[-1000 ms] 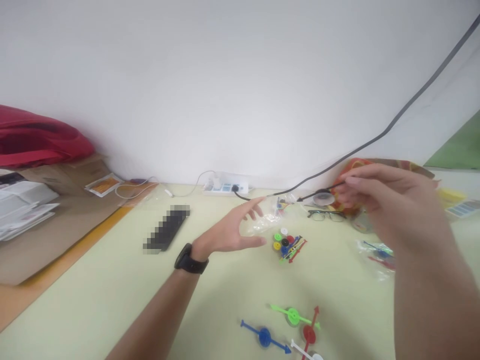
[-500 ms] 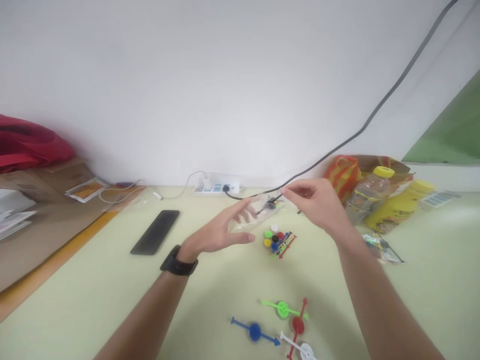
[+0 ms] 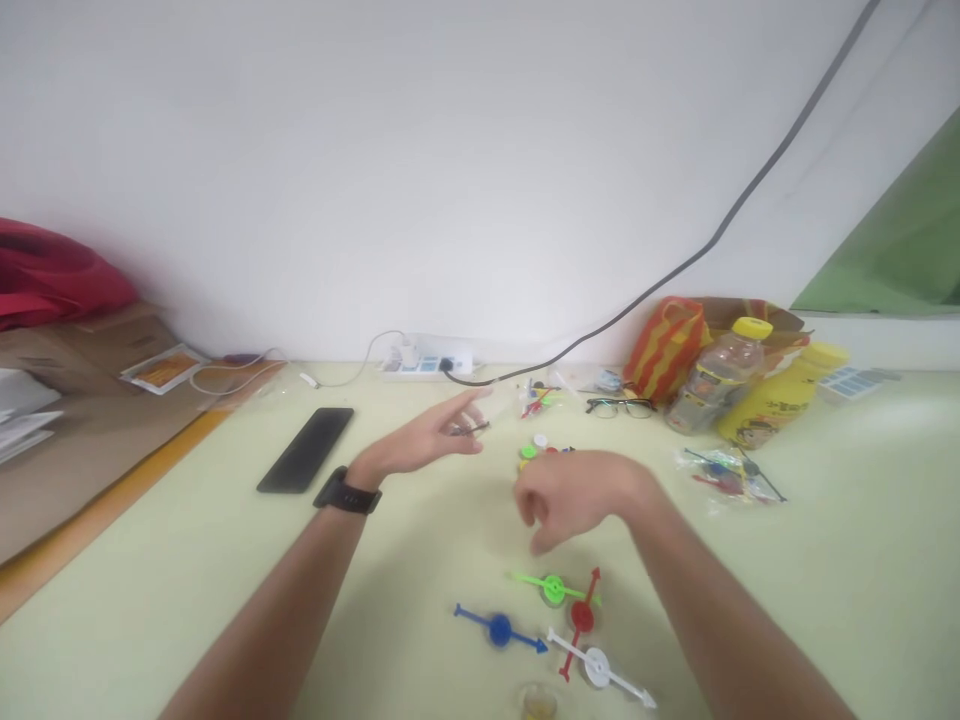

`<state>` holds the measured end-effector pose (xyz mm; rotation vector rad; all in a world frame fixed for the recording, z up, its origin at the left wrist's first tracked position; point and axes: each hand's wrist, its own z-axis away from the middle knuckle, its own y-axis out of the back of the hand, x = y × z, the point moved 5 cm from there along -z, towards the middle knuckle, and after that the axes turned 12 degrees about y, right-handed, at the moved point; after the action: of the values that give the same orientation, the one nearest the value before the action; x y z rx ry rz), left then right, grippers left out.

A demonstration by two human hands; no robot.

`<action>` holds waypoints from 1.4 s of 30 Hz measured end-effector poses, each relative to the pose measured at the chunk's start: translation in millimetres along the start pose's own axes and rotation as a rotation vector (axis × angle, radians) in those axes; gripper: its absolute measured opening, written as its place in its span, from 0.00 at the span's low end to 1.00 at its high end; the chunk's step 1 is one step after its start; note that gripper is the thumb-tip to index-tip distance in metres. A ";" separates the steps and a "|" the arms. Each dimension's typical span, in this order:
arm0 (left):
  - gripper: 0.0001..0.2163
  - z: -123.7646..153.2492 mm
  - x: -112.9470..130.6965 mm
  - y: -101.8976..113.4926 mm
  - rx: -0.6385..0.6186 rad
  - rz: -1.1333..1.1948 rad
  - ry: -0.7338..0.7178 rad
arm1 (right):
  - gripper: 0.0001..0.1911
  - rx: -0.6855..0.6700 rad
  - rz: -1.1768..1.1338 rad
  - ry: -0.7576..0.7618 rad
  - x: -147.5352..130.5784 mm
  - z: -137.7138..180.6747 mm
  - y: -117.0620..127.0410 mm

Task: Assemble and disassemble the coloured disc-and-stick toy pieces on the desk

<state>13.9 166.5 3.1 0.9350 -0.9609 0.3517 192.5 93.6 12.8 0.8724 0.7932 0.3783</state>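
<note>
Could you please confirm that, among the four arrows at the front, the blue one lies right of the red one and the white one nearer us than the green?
Not quite: in the head view, the blue arrow lies left of the red arrow; the white arrow is indeed nearer than the green arrow.

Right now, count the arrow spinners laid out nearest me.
4: blue spinner at left, green spinner farthest back, white spinner at right, red spinner between green and white. A cut-off round piece below may be another; others may be hidden.
</note>
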 end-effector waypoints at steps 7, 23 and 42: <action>0.37 0.9 -1.4 -0.8 -0.014 -0.057 -0.005 | 0.05 -0.284 0.016 0.047 -16.1 -51.2 -40.5; 0.39 1.0 -1.8 2.0 -0.036 -0.084 -0.011 | 0.11 1.069 -0.420 0.278 15.0 92.4 79.0; 0.37 0.1 -1.9 -2.8 -0.118 0.157 -0.008 | 0.05 1.113 -0.027 0.073 19.7 47.3 71.0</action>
<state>14.6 165.0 0.0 0.7561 -1.0536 0.4194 242.1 122.8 78.8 1.8820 1.0866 -0.1041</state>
